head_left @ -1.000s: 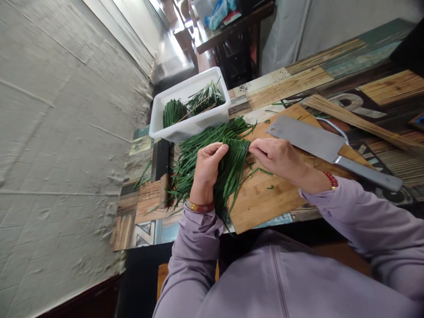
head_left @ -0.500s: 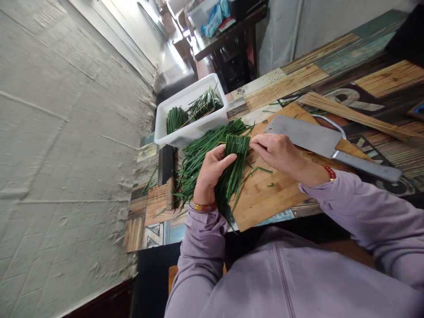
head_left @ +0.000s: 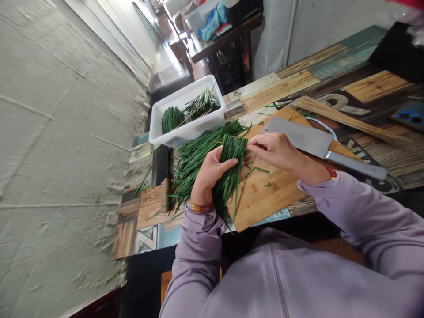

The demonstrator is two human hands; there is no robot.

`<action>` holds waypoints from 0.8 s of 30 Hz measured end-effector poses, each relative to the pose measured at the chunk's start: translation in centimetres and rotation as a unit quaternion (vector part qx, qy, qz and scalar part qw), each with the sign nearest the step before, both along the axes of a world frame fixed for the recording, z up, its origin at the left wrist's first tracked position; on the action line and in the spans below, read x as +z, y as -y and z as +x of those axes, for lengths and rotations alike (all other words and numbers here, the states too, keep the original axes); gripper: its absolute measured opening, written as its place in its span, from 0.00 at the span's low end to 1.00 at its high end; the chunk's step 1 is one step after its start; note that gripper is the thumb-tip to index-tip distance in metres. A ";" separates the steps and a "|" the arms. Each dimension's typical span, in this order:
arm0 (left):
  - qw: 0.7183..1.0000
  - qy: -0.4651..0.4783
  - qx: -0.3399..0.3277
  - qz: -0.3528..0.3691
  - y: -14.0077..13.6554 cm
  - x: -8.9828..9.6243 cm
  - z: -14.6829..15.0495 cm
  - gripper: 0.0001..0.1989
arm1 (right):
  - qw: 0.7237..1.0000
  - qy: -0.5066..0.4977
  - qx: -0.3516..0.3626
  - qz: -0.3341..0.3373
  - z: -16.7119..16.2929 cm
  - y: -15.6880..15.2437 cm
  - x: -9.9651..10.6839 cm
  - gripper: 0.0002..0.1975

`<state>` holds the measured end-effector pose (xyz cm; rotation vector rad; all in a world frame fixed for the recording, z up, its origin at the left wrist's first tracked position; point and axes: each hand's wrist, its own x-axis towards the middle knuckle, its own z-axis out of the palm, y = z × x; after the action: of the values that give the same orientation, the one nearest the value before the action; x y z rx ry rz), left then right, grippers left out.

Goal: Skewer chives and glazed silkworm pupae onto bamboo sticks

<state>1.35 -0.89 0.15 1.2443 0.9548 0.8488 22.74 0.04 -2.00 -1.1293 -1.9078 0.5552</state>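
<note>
My left hand is wrapped round a flat bundle of green garlic chives, thumb across its front. At the bundle's right edge, my right hand is closed in a pinch on a thin bamboo skewer, mostly hidden by the chives and fingers; a pale tip shows on the bundle's left side. Loose chives lie in a heap behind and left of my left hand. Under my hands is a wooden cutting board with a few chive scraps. A cleaver rests on its far right part, handle pointing right.
Beyond the heap stands a white plastic tub with two chive bundles and thin sticks in it. Bamboo skewers lie at the right of the patterned table. A wall runs along the left.
The view has shifted slightly, so the table sits a little further left. Both hands keep their grip, with the right fingers still at the bundle's right edge.
</note>
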 end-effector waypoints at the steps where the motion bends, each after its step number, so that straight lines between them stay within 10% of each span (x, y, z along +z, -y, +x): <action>1: 1.000 0.003 -0.003 -0.003 0.0 0.1 -0.1 0.21 | 0.999 -0.023 0.008 -0.028 0.4 -0.2 0.2 0.10; 5: 0.999 0.017 -0.036 -0.015 0.3 0.5 -0.5 0.20 | 0.988 -0.108 0.015 -0.107 2.2 -0.9 2.3 0.17; 12: 0.990 0.041 -0.131 -0.012 0.7 0.8 -0.6 0.21 | 0.990 0.061 0.102 -0.076 1.9 -1.1 6.4 0.13; 24: 0.963 -0.154 -0.163 0.149 -1.0 -0.9 -0.9 0.17 | 0.994 0.061 0.000 -0.090 -3.5 0.4 0.9 0.18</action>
<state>0.42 0.13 -0.74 1.7772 0.8493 0.5568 19.27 -0.32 -1.07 -1.3037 -1.9923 0.6825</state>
